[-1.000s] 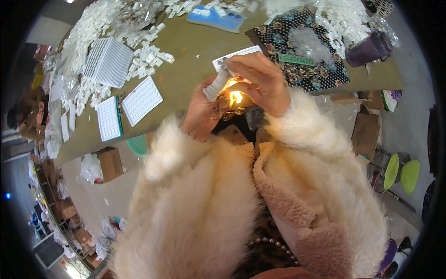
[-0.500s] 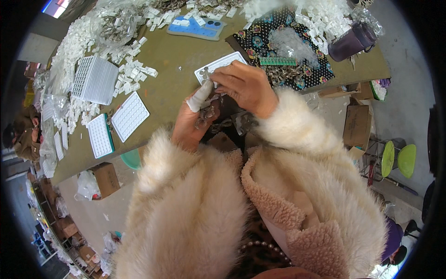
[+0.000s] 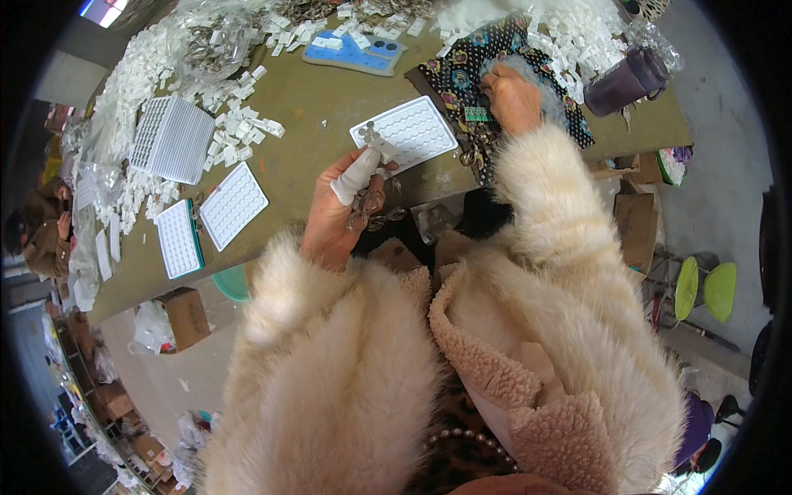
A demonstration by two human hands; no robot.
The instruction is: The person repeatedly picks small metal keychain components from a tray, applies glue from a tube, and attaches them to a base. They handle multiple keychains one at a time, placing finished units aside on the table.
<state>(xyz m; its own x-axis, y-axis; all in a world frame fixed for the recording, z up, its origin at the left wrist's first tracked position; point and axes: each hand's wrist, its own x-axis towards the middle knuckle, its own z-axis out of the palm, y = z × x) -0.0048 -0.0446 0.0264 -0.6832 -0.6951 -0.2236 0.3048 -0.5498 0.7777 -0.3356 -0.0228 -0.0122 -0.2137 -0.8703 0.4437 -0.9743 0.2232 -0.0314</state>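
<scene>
My left hand, its thumb wrapped in white, is closed round several small round see-through and metallic pieces. A flat grey piece with rounded lobes sticks up past the thumb, over a white tray with rows of hollows. Farther right, my right hand reaches into a heap of thin clear plastic. Its fingers are bent together, and whatever they pinch is hidden. Under that heap lies a black patterned cloth, with a green strip and metal pieces beside my wrist.
White trays and a tray stack lie at left among piled white plastic pieces. A blue phone case lies at the back. A dark purple bottle stands at right. Another person sits far left.
My right hand has left my left hand and moved right and away, onto the clear plastic heap. The tray beneath my hands now shows more fully. My left hand keeps its hold.
</scene>
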